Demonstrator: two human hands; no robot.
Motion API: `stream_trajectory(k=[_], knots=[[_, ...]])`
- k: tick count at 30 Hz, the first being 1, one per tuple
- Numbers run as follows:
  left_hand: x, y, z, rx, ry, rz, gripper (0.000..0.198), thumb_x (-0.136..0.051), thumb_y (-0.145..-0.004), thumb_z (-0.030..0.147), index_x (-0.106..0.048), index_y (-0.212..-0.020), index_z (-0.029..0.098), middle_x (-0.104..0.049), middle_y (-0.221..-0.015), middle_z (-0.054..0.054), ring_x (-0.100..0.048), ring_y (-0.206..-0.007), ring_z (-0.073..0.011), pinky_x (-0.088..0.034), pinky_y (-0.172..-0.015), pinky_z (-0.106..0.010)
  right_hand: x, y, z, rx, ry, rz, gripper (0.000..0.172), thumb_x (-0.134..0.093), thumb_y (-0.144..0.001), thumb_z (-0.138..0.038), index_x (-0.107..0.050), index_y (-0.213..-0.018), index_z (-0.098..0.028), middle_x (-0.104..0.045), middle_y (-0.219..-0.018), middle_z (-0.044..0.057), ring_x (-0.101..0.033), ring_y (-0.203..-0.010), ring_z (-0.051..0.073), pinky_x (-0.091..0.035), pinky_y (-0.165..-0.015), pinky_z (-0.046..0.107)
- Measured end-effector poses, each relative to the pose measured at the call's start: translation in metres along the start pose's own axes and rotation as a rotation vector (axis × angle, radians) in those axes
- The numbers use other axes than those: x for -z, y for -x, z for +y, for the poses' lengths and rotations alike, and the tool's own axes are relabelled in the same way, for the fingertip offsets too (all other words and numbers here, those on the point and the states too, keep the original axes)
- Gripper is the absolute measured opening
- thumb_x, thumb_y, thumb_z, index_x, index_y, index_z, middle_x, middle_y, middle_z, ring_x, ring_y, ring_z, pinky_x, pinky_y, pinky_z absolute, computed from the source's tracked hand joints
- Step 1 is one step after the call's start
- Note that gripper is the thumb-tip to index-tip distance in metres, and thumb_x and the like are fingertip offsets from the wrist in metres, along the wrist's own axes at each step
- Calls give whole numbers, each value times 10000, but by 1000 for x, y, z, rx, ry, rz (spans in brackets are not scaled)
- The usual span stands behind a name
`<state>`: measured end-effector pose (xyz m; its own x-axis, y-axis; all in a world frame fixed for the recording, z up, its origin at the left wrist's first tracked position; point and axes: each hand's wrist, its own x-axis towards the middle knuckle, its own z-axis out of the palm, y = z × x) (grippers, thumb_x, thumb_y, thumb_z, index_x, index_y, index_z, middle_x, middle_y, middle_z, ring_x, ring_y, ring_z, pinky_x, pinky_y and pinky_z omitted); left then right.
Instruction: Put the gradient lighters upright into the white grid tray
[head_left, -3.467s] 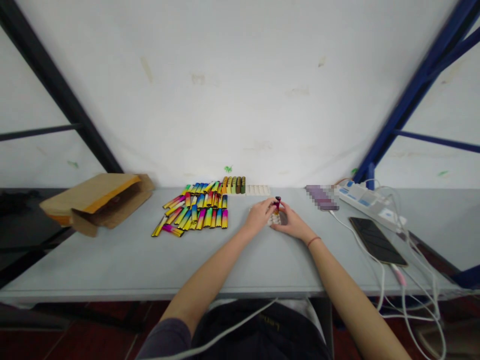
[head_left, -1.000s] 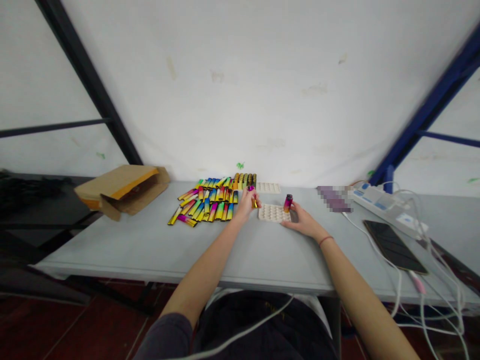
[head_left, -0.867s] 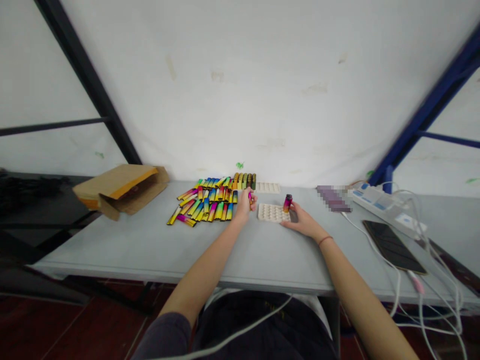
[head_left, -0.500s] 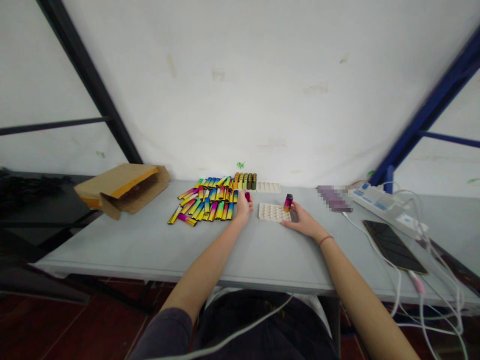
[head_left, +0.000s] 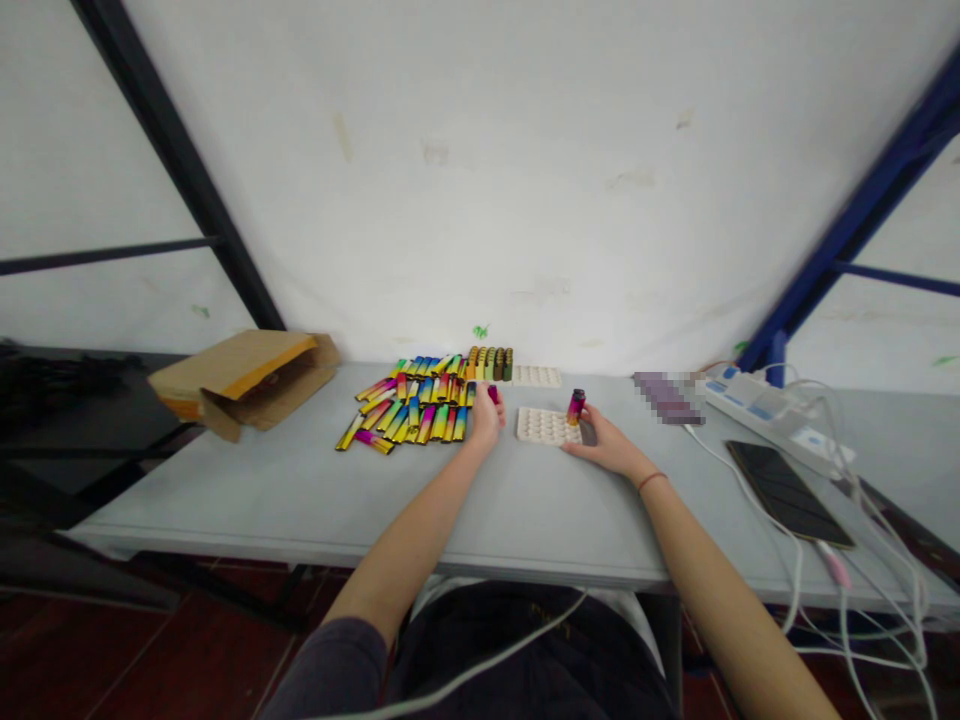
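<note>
My left hand (head_left: 486,418) is closed around a magenta tube (head_left: 493,394), whose end shows above the fingers. It is at the right edge of a pile of shiny multicoloured tubes (head_left: 426,400). My right hand (head_left: 604,442) rests by the right end of a white tray with round hollows (head_left: 541,426), fingers touching an upright magenta-and-orange tube (head_left: 576,407) at the tray's back right corner. Behind my left hand, several tubes stand upright in rows (head_left: 491,362), beside a second white tray (head_left: 537,375) near the wall.
An open cardboard box (head_left: 240,370) lies on the table (head_left: 300,505) at the left. On the right are a pixelated purple object (head_left: 667,397), a power strip (head_left: 776,420), a black phone (head_left: 787,493) and loose white cables.
</note>
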<state>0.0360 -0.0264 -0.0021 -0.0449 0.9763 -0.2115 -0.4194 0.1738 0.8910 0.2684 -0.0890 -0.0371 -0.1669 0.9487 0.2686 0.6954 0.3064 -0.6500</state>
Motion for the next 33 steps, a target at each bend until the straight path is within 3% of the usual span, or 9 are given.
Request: stream_trajectory(k=[7,11,14,16,18,24,33], knots=[[1,-4,-2,-67,-9,17,403,-309,-893,525,-367,-635,222,-248,-435,89,-220,-326,-67,-187,-351,-189,-2,-1,3,6,-1,25,801,-762,-714,-471,-411,-1378,-192,-586,-1334,155,-561,-1230,330,-425,-1061,523],[-5,3,-12,-289,-184,-147,277,-389,-917,459,-460,-820,209,-396,-513,79,-363,-396,-81,-302,-413,-187,-2,-1,2,3,7,27,799,-756,-717,-476,-414,-1380,-192,-592,-1323,151,-565,-1223,331,-435,-1051,514],[-13,15,-20,-531,-403,-360,178,-482,-913,362,-503,-1001,208,-598,-746,15,-574,-640,-110,-478,-640,-227,-2,-1,1,13,15,33,794,-750,-720,-465,-411,-1381,-185,-587,-1330,152,-566,-1216,328,-437,-1044,505],[-20,23,-25,-676,-530,-461,194,-528,-901,323,-562,-1046,200,-642,-970,-56,-617,-910,-157,-494,-843,-287,-3,-1,1,17,16,33,792,-749,-719,-455,-407,-1382,-190,-590,-1324,149,-578,-1195,319,-442,-1033,494],[-26,27,-29,-762,-612,-495,212,-562,-885,293,-618,-1064,195,-622,-1103,-90,-582,-1055,-192,-468,-940,-322,-3,-1,1,20,13,30,792,-745,-718,-442,-398,-1385,-193,-598,-1314,144,-588,-1179,310,-446,-1025,484],[-33,22,-42,-735,-716,-595,256,-559,-894,266,-663,-1116,193,-651,-1077,-86,-622,-946,-187,-498,-904,-328,-4,-2,2,53,-3,17,771,-729,-731,-442,-394,-1375,-181,-591,-1323,158,-574,-1195,309,-429,-1037,492],[-34,27,-36,-873,-979,-551,313,-540,-930,268,-617,-1221,181,-672,-1154,-94,-618,-1086,-200,-453,-1003,-340,-5,-3,4,86,-20,26,773,-731,-739,-426,-388,-1387,-183,-584,-1332,155,-576,-1194,307,-433,-1037,491]])
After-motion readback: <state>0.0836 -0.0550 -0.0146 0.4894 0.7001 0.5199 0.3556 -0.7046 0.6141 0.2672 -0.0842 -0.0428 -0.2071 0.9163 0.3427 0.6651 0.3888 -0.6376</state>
